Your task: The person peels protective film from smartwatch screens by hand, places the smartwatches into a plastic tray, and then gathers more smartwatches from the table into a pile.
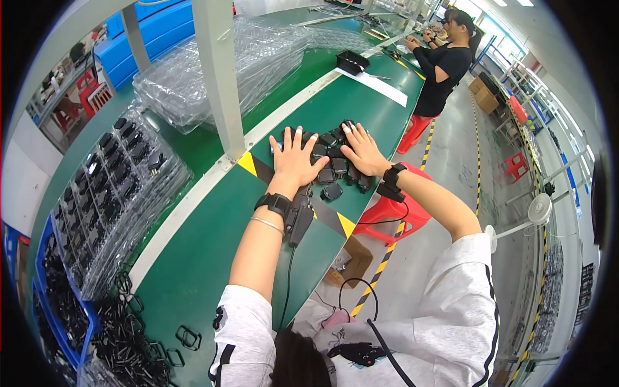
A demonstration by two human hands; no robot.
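A cluster of small black square casings (332, 191) lies on the green worktop, between and under my two hands. My left hand (296, 161) rests at the cluster's left side, palm down with its fingers spread. On the far right side of the cluster, my right hand (366, 153) is laid over the casings, its fingers stretched out and the thumb apart. Neither hand grips anything; some casings are hidden beneath the fingers. Just right of my left wrist is a black corded device (298, 219), its cable running toward me.
Clear plastic trays with black parts (113, 174) are stacked left, near blue bins (71, 284) of loose black pieces. A white post (219, 77) rises from the bench. Further off are a black box (353, 62) and a seated person (445, 71). A red stool (393, 216) stands at right.
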